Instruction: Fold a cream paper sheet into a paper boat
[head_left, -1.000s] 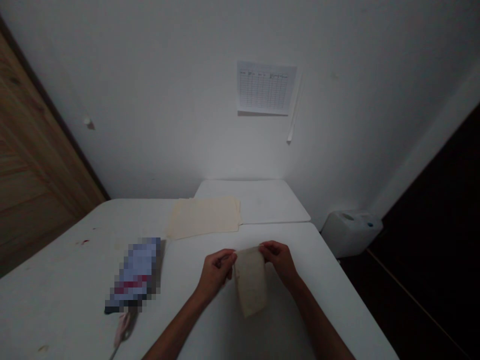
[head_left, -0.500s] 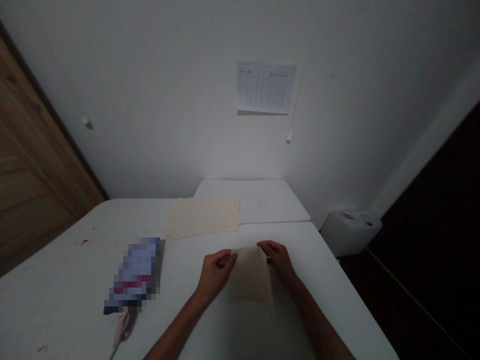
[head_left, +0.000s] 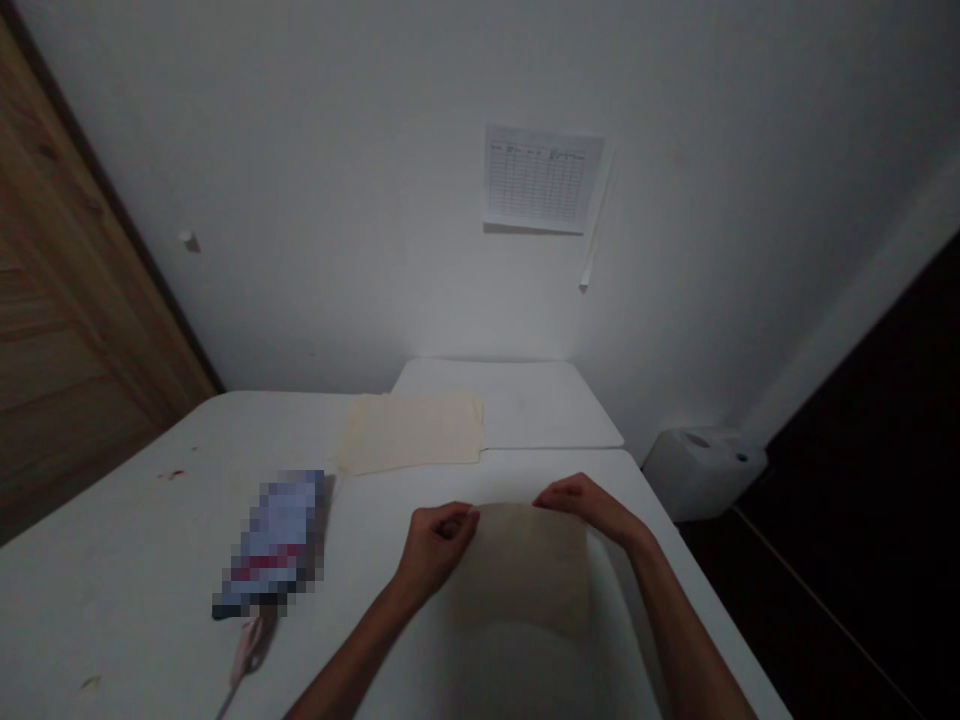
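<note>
White tabletop (head_left: 127,560) below a paper wall chart (head_left: 544,178); left hand (head_left: 435,545) and right hand (head_left: 589,505) pinch a beige sheet (head_left: 521,570) between closed fingers (head_left: 457,517).

Workroom: white tables (head_left: 517,405), wall chart (head_left: 544,178)

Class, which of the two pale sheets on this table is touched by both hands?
The darker beige sheet between the left hand and right hand; the cream sheet lies farther off, untouched.
</note>
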